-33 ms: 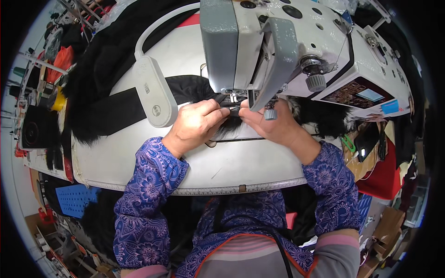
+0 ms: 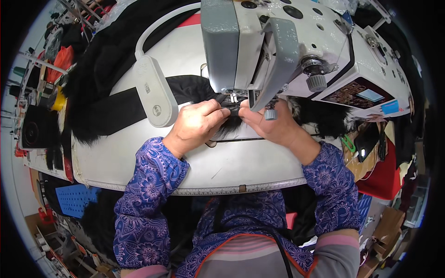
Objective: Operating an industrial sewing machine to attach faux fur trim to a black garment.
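A black fabric piece with a furry edge (image 2: 228,126) lies under the presser foot (image 2: 234,98) of a white and grey sewing machine (image 2: 220,46). My left hand (image 2: 197,123) pinches this fabric just in front of the foot, thumb and forefinger together. From the other side my right hand (image 2: 271,123) grips the same fabric, its fingertips close to the left ones. Part of the right hand is hidden behind the machine's grey guard and a knurled knob (image 2: 270,114). A black band of the material (image 2: 113,111) stretches away to the left across the white table (image 2: 241,167).
A white lamp head (image 2: 155,92) on a bent arm hangs left of my left hand. Black furry material (image 2: 99,60) is heaped at the back left. A measuring tape (image 2: 208,190) runs along the table's front edge. At the right are green scissors handles (image 2: 347,143) and red cloth (image 2: 387,173).
The fabric between my fingertips has shifted very slightly. Both hands stay in nearly the same place.
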Action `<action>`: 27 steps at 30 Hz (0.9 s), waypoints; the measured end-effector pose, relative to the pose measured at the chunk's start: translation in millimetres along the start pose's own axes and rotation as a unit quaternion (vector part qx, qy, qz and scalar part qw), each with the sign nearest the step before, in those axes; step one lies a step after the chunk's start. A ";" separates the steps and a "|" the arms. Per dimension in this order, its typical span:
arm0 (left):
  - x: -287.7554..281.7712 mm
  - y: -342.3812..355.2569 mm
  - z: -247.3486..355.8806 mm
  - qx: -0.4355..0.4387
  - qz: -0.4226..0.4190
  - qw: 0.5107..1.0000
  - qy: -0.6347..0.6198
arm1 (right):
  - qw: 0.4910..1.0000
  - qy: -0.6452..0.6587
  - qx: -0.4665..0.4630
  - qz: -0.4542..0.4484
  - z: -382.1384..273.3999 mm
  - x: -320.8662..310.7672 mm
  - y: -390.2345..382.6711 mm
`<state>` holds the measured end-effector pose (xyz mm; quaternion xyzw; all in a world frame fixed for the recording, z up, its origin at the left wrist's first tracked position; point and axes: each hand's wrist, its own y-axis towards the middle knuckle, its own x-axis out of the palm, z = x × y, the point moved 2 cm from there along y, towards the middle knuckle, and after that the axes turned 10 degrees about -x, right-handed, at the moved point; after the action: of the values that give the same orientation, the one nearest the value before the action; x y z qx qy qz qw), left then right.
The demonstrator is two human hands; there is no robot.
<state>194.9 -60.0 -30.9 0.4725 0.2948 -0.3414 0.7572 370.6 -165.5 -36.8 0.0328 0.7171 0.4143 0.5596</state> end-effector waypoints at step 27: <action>-1.2 -3.6 -6.8 0.013 -0.024 1.000 -0.010 | 0.999 -0.014 0.022 -0.040 -3.7 3.2 0.9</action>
<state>190.5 -54.7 -34.4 0.4714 0.2939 -0.3681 0.7456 366.0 -165.3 -38.6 0.0221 0.7189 0.3752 0.5847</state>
